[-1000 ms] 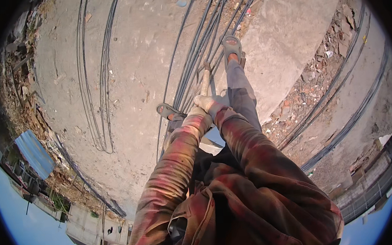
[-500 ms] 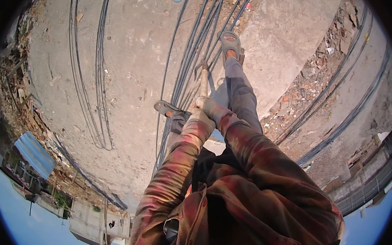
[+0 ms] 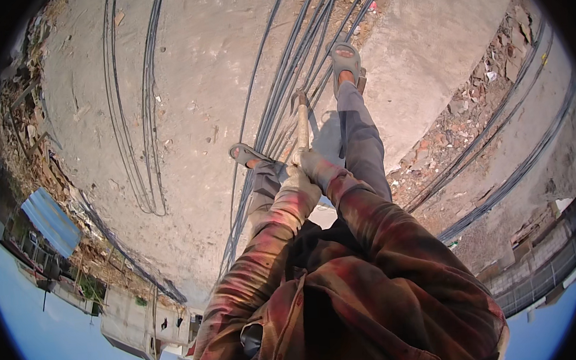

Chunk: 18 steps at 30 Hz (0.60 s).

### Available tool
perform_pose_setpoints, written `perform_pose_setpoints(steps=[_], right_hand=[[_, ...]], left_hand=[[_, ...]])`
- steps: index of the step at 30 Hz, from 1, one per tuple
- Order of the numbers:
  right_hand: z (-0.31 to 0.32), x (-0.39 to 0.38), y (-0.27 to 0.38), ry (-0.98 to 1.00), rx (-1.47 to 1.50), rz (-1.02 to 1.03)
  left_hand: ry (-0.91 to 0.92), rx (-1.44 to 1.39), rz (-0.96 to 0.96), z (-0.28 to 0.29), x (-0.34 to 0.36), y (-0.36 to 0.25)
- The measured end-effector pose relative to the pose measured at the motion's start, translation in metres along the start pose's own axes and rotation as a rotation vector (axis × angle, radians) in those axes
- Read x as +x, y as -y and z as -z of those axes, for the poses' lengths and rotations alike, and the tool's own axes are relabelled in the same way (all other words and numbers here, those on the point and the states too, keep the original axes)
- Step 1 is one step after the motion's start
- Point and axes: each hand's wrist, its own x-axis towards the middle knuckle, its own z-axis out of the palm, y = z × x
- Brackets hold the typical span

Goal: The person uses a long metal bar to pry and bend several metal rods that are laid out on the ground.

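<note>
With fingers of left hand [image 3: 301, 182] and right hand [image 3: 319, 166] clamped on wooden handle [image 3: 303, 129], guide tool head [image 3: 301, 98] clear of sandals [image 3: 347, 64].

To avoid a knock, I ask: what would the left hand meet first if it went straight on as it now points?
Most likely the right hand, which grips the same wooden handle just ahead of the left hand. Depth is unclear, so any gap between the hands is hard to judge.

Corrugated sheet [image 3: 50, 222] (blue, ridged) at 9 o'clock; brick rubble [image 3: 458, 109], 2 o'clock; concrete building [image 3: 126, 322], 8 o'clock.
</note>
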Motion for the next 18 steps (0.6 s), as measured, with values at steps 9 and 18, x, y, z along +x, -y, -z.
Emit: perform_pose_setpoints(steps=[9,18], right_hand=[[0.029,-0.019,0.032,0.212,0.630,-0.191],[0.144,-0.062,0.048,0.350,1.028,-0.343]], left_hand=[[0.214,-0.017,0.271,0.043,-0.013,-0.059],[0.209,-1.034,0.075,0.010,0.006,-0.071]])
